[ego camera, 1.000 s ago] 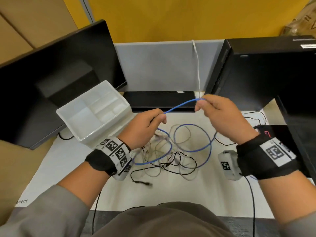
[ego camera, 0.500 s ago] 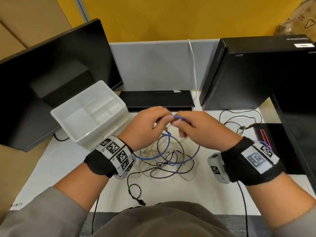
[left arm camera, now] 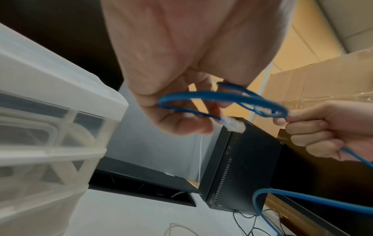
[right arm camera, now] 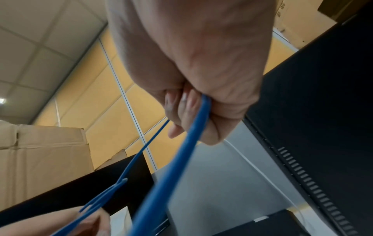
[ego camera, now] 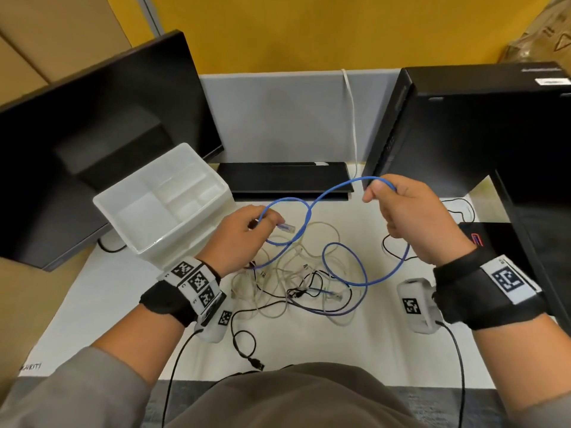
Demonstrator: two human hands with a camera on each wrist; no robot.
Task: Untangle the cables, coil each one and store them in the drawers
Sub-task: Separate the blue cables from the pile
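A blue network cable (ego camera: 309,208) runs between my two hands above the desk. My left hand (ego camera: 247,233) pinches a small loop of it near its clear plug (ego camera: 285,227), which also shows in the left wrist view as the plug (left arm camera: 232,123) under the blue loop (left arm camera: 222,97). My right hand (ego camera: 398,208) grips the cable (right arm camera: 193,135) in a fist, held higher and to the right. The rest of the blue cable (ego camera: 361,273) hangs down into a tangle of beige and black cables (ego camera: 293,282) on the white desk.
A white plastic drawer unit (ego camera: 163,205) with a divided top tray stands at the left. A black monitor (ego camera: 92,143) is behind it, a black computer tower (ego camera: 463,128) at the right, a flat black device (ego camera: 284,177) at the back. A black USB cable (ego camera: 247,347) trails toward me.
My hands, together half a second ago, have pulled apart. The right hand has drawn the blue cable up and right, leaving a loop in the left hand.
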